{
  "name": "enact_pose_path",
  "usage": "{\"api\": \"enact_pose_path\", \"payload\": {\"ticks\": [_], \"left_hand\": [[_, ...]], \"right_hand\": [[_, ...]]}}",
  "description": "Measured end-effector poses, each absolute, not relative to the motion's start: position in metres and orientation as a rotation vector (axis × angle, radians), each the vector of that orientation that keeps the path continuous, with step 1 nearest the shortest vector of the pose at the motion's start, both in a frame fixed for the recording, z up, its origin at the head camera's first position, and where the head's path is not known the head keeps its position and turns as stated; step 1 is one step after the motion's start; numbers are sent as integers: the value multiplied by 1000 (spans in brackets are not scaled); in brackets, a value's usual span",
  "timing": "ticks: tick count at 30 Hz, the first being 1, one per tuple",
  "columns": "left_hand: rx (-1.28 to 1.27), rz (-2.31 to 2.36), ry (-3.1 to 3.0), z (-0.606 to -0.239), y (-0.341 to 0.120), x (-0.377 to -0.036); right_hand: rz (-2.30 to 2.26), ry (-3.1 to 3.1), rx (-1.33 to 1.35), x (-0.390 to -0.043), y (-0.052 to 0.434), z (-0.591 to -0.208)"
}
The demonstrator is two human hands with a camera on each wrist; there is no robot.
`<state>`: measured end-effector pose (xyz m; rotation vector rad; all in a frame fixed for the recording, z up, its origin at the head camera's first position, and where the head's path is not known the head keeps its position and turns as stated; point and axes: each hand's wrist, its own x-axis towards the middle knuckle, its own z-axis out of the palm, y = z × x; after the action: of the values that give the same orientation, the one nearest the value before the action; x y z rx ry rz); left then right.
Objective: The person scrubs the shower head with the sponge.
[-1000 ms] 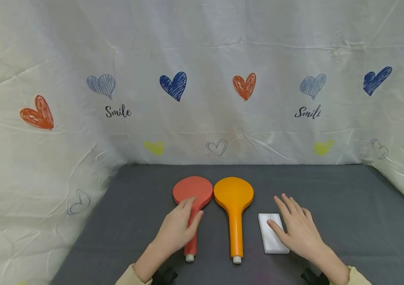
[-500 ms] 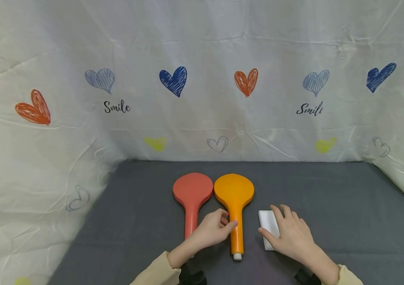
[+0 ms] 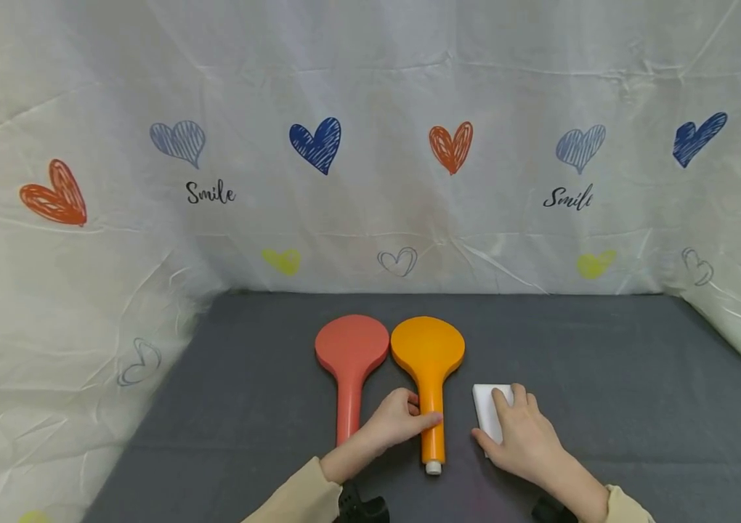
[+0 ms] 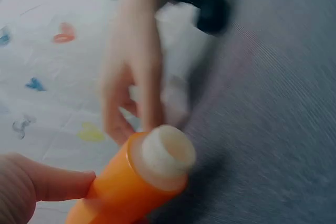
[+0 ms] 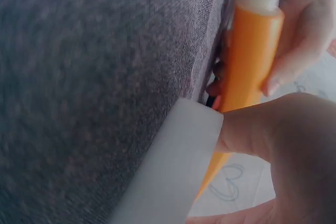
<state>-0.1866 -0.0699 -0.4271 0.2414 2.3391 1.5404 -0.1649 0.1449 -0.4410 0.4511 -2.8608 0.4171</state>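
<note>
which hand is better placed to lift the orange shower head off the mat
Left. The left hand already curls round the handle of the orange shower head, thumb on it in the right wrist view. The right hand grips the white sponge beside it.

Under the curled fingers of the left hand (image 3: 397, 421) lies an orange paddle (image 3: 428, 363) with a white cap at its handle end, and just left of those fingers lies a coral-red paddle (image 3: 351, 356). The fingers of the right hand (image 3: 524, 436) cover a plain white block (image 3: 488, 407), and all three things rest on a dark grey cloth (image 3: 606, 378). Beyond the fingertips hangs a white sheet (image 3: 370, 87) patterned with scribbled hearts in dark blue, pale blue, orange-red and yellow, thin grey outlined hearts, and the black script word "Smile"; both sleeves are beige.
</note>
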Motion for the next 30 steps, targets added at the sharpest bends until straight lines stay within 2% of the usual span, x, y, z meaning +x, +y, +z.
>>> {"api": "enact_pose_path", "payload": {"ticks": [9,16,20,26,30], "left_hand": [[150,1802,1939,-426,-75,-194],[246,1902,1730,-428,-80,-189],[353,1954,1703,-426,-80,-187],[593,1925,1856,-418,-78,-183],[777,1801,2080,-418,-75,-178]], "right_hand": [[502,-2891,411,-168,144,-437],[539,-2648,432,-170,146,-420],[545,-2325,619,-177,145,-408],[482,-2022,1045,-185,127,-394],[410,-1938,1149,-192,117,-386]]}}
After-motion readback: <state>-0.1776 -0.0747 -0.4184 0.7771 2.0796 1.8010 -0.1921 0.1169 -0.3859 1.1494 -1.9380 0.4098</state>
